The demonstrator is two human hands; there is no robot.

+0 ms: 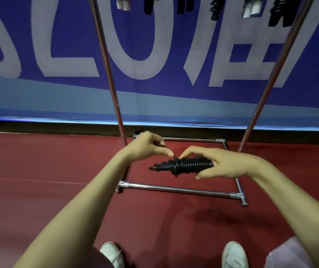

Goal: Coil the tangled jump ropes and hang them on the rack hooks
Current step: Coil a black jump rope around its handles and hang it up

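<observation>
Black jump rope (183, 166) wound into a tight ribbed coil, held above the rack's (176, 189) base frame, between its two chrome uprights.
The right hand (226, 165) curls fingers and thumb round the coil's right end. The left hand (147, 146) pinches the thin loose tail at its upper left. Smooth red floor (38, 171) lies open to the left. More coiled ropes (215, 8) hang at the top edge, before a blue banner (154, 35).
</observation>
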